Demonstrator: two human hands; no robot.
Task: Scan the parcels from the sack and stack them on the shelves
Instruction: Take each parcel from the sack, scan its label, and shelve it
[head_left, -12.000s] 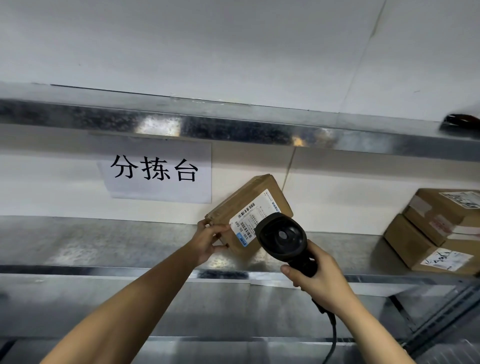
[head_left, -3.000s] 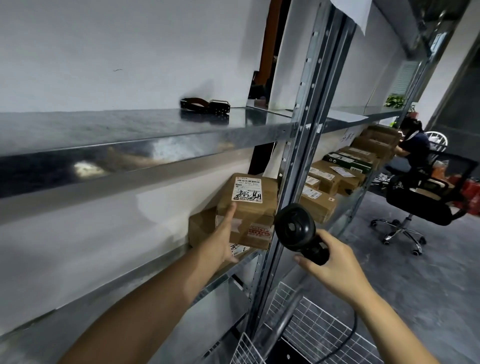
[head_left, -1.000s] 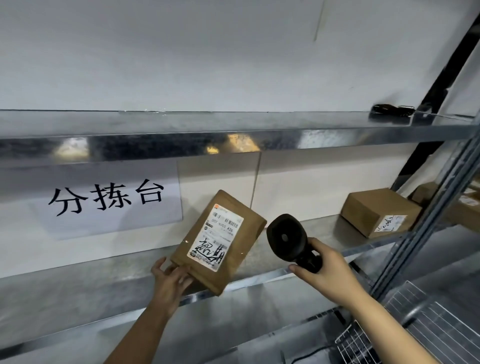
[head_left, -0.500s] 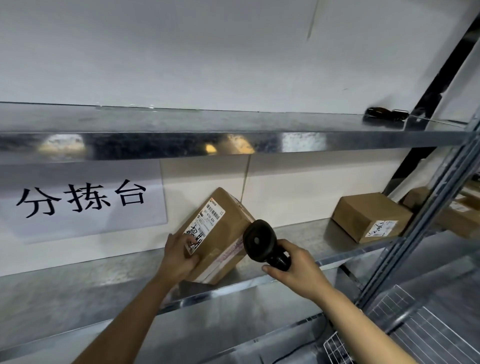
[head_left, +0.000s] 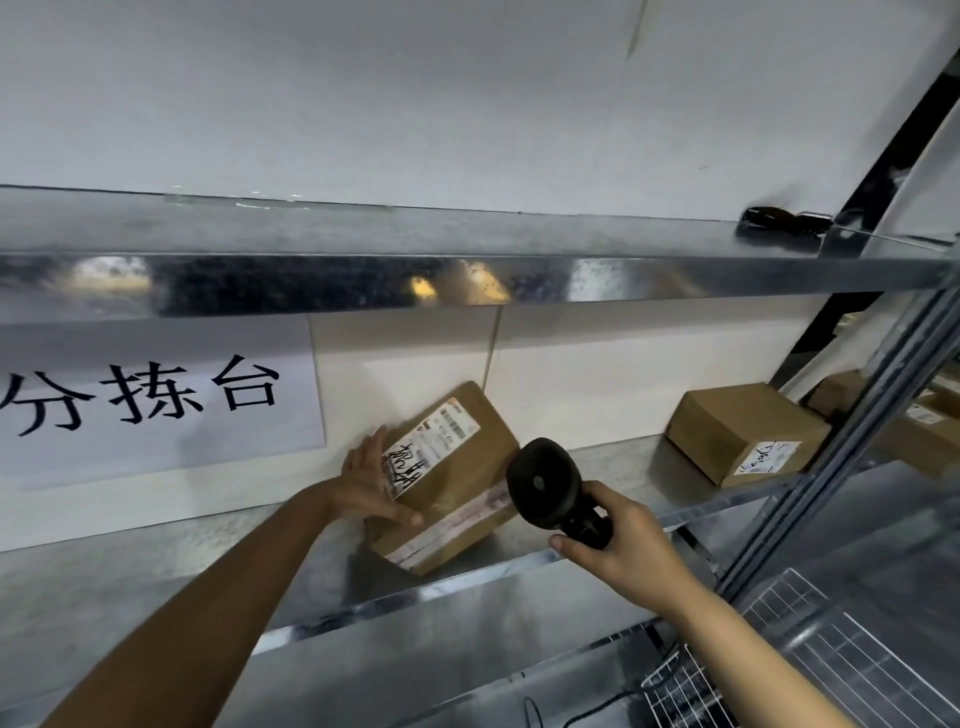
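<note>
A brown cardboard parcel (head_left: 457, 483) with a white label and black handwriting lies tilted on the middle metal shelf (head_left: 613, 457), close to the wall. My left hand (head_left: 371, 480) grips its left side, thumb along the front edge. My right hand (head_left: 621, 540) grips a black barcode scanner (head_left: 553, 486) just right of the parcel, its head facing me. The sack is out of view.
A second brown parcel (head_left: 743, 441) sits further right on the same shelf, more boxes (head_left: 930, 431) behind the upright post (head_left: 852, 457). A paper sign (head_left: 156, 405) hangs on the wall at left. A dark object (head_left: 779, 234) lies on the top shelf. A wire basket (head_left: 810, 660) is at lower right.
The parcel went from being held up with its label facing the scanner to lying down on the shelf near the wall. My left hand followed it; the scanner stayed beside it.
</note>
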